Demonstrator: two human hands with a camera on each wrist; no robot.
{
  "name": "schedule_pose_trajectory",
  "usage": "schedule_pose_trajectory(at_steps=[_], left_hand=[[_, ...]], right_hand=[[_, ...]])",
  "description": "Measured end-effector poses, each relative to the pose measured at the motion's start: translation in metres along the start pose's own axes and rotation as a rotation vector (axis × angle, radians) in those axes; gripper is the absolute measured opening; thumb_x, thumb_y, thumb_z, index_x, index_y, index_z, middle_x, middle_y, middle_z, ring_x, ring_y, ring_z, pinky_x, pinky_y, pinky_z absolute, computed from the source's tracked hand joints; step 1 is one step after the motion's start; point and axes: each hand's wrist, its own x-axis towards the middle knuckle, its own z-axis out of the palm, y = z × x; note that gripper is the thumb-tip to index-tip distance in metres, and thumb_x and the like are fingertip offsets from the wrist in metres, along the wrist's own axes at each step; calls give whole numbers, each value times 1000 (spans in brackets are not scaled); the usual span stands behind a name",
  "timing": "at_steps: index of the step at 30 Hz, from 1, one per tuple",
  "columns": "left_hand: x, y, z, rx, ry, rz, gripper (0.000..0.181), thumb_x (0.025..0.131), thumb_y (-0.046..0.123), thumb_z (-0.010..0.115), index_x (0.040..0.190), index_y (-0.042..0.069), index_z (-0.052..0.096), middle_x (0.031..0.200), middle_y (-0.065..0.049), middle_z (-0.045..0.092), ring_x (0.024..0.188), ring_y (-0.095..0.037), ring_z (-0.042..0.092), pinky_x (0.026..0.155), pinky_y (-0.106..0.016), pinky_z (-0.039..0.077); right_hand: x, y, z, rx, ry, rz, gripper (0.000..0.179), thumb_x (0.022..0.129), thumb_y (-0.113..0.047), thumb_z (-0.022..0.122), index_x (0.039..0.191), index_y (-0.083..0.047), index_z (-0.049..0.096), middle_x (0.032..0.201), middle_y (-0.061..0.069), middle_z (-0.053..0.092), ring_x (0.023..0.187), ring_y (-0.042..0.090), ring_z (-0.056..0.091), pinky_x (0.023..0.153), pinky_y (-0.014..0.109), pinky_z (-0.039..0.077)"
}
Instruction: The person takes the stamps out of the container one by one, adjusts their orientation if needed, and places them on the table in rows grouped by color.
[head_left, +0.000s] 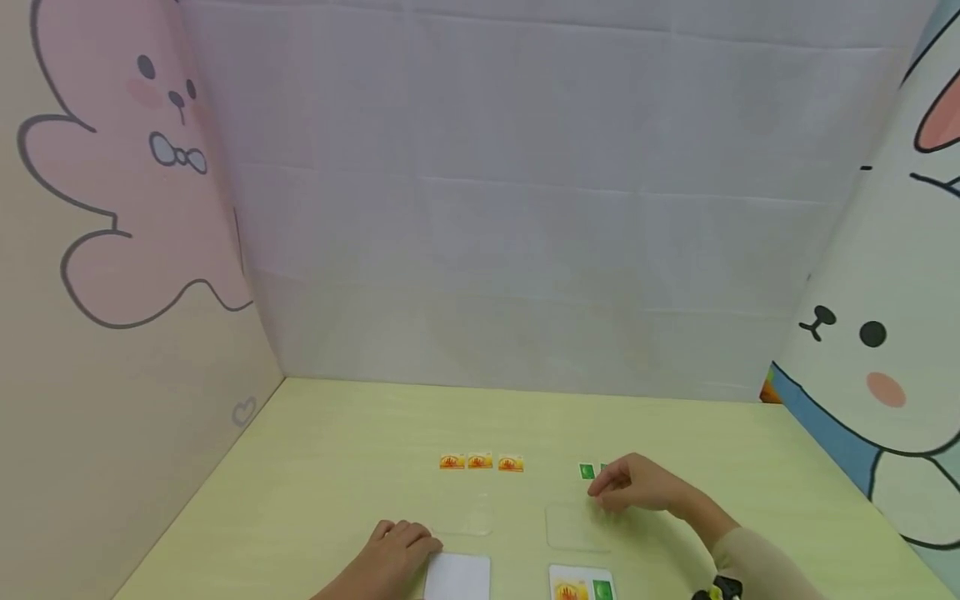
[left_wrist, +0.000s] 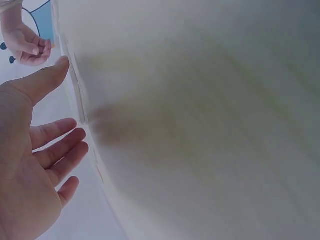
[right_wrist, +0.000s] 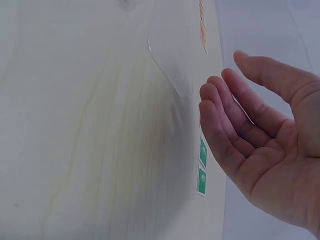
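Observation:
My left hand rests at the upper left edge of a blank white card, its fingers loosely bent and holding nothing visible. My right hand hovers over the table beside a clear plastic square; in the right wrist view its fingers bend loosely with nothing in them. Small green stamps lie just beyond that hand, one partly covered by it in the head view. Below the clear square is a white card bearing an orange picture and a green one.
Three orange-yellow stamps lie in a row farther back. A second clear plastic square lies above the blank card. The pale yellow table is bounded by a white cloth behind and cartoon-printed panels at both sides.

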Motion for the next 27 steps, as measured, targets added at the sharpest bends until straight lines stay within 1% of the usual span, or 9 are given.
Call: schedule_pose_trajectory(at_steps=[2, 4, 7, 11, 13, 15, 18, 23, 27], left_hand=[[1, 2, -2, -1, -18, -10, 75, 78, 77, 51, 115, 14, 63, 109, 4, 61, 99, -11, 55, 82, -34, 41], [2, 4, -4, 1, -27, -11, 74, 78, 75, 53, 116, 13, 63, 110, 4, 61, 100, -12, 55, 82, -33, 41], [3, 5, -6, -1, -42, -13, 71, 78, 73, 56, 117, 13, 63, 111, 4, 61, 101, -11, 55, 82, -33, 41], [4, 7, -8, 2, -72, -31, 71, 78, 73, 56, 117, 14, 63, 111, 5, 62, 101, -12, 55, 82, -33, 41], [3, 7, -9, 24, -65, -26, 71, 78, 74, 54, 116, 14, 63, 110, 5, 62, 101, -12, 55, 82, -33, 41], [3, 7, -10, 49, -41, -10, 69, 79, 72, 54, 115, 14, 63, 109, 5, 63, 100, -11, 56, 81, -32, 41], [2, 7, -12, 69, -26, -4, 65, 80, 70, 57, 114, 15, 64, 107, 6, 64, 98, -11, 57, 80, -31, 40], [3, 8, -15, 47, -35, -30, 56, 79, 62, 64, 112, 17, 65, 105, 8, 65, 96, -10, 57, 80, -31, 39], [6, 9, -17, 6, -50, -74, 55, 78, 61, 66, 112, 18, 66, 104, 8, 65, 95, -11, 57, 81, -33, 39]], right_hand=[[-3, -1, 3, 12, -10, -19, 25, 87, -10, 66, 102, 10, 67, 94, 27, 69, 73, 7, 64, 65, 24, 53], [-6, 0, 6, 15, -16, -32, 25, 87, -9, 66, 102, 10, 66, 94, 27, 69, 73, 6, 63, 65, 23, 53], [-10, 1, 10, 20, -23, -45, 24, 87, -10, 66, 103, 9, 67, 95, 24, 69, 73, 5, 63, 65, 22, 52], [-16, 2, 12, 3, -27, -58, 25, 87, -13, 67, 102, 7, 68, 96, 21, 71, 72, 6, 65, 63, 22, 53], [-20, 2, 14, -4, -25, -67, 25, 87, -14, 67, 102, 6, 68, 96, 20, 71, 71, 6, 65, 63, 23, 53], [-24, 2, 15, -12, -24, -76, 25, 87, -14, 68, 101, 6, 68, 95, 21, 71, 71, 4, 66, 62, 22, 53], [-28, 0, 19, -24, -26, -112, 24, 86, -14, 68, 100, 6, 67, 94, 21, 71, 71, 1, 65, 63, 21, 53], [-35, -2, 26, -71, -16, -155, 22, 86, -16, 68, 97, 3, 68, 91, 14, 71, 74, -3, 63, 65, 20, 52], [-40, -1, 31, -113, 9, -171, 19, 86, -17, 69, 96, -2, 69, 90, 10, 71, 74, -4, 60, 64, 20, 52]])
